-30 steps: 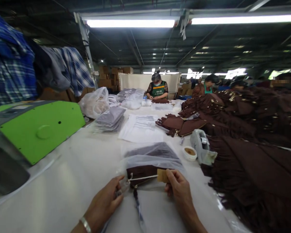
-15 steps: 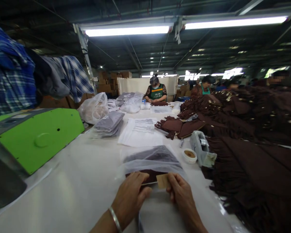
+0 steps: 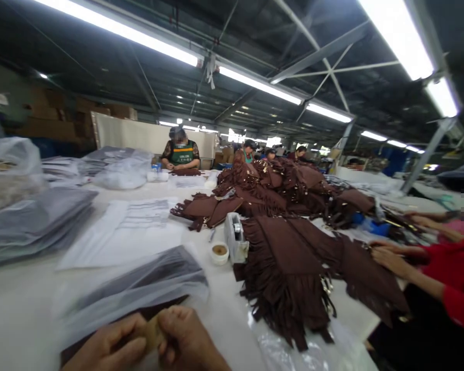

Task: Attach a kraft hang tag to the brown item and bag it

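Note:
My right hand [image 3: 189,342] pinches a small tan piece of card or paper [image 3: 152,334] between thumb and fingers. Closed on the other end of the same tan card is my left hand [image 3: 110,344], its fingertips nearly meeting those of the right. Under and just beyond both hands lies a translucent plastic bag [image 3: 139,286] with something dark inside. A strip of dark brown material [image 3: 178,301] shows at the bag's near edge, partly hidden by my hands.
A tape dispenser [image 3: 235,239] and a small round tub [image 3: 219,252] stand beyond the bag. Brown fringed bags [image 3: 290,247] cover the right side. Bagged pieces [image 3: 42,216] are stacked left, by white sheets [image 3: 123,232]. A co-worker in red [image 3: 452,278] handles brown material at right.
The view has swung to the right, bringing the co-worker in red into sight. My left hand has come over to the tan card, which only the right hand held before.

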A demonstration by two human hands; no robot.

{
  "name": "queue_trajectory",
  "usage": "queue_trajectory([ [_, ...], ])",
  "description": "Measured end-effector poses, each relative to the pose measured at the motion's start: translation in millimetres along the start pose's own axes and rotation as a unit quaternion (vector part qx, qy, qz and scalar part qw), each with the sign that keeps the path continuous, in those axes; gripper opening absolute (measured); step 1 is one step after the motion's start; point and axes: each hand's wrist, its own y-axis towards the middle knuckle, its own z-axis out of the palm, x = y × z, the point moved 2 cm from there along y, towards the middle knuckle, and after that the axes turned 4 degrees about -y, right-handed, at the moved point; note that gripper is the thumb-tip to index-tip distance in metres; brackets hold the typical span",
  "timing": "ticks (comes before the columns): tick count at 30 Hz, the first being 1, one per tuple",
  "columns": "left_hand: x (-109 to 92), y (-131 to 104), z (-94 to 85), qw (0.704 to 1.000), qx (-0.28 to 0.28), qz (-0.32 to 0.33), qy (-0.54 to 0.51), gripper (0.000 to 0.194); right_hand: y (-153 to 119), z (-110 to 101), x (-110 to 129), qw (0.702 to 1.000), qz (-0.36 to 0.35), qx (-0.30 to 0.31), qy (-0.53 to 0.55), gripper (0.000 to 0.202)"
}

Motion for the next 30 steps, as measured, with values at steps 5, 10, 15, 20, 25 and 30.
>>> queue_trajectory([
  [5, -19.9, -27.4, -11.7, 0.981, -0.148, -0.017, 0.121, 0.024, -2.9, -7.1, -12.6, 0.999, 0.022, -0.031, -0.015, 0.054],
  [10, -33.6, -73.4, -23.7, 0.918, -0.270, 0.082, 0.280, 0.021, 0.1, -21.0, -20.0, 0.995, 0.039, -0.069, -0.061, 0.046],
  [15, -7.3, -152.4, -30.4, 0.856, -0.353, 0.009, 0.378, 0.017, -10.3, -16.2, -8.0, 0.979, 0.009, -0.124, -0.164, 0.063],
  [20, 28.9, -208.4, -18.8, 0.848, -0.276, -0.042, 0.449, 0.038, -14.7, -10.0, -12.1, 0.958, -0.005, -0.134, -0.254, 0.054],
  [25, 21.6, -203.7, -0.6, 0.900, -0.163, -0.024, 0.403, 0.048, -17.1, -11.4, -17.1, 0.945, -0.012, -0.151, -0.291, 0.052],
  [30, 13.9, -180.5, 5.7, 0.901, -0.112, 0.001, 0.418, 0.031, -17.2, -13.3, -19.9, 0.949, -0.013, -0.170, -0.266, 0.066],
])
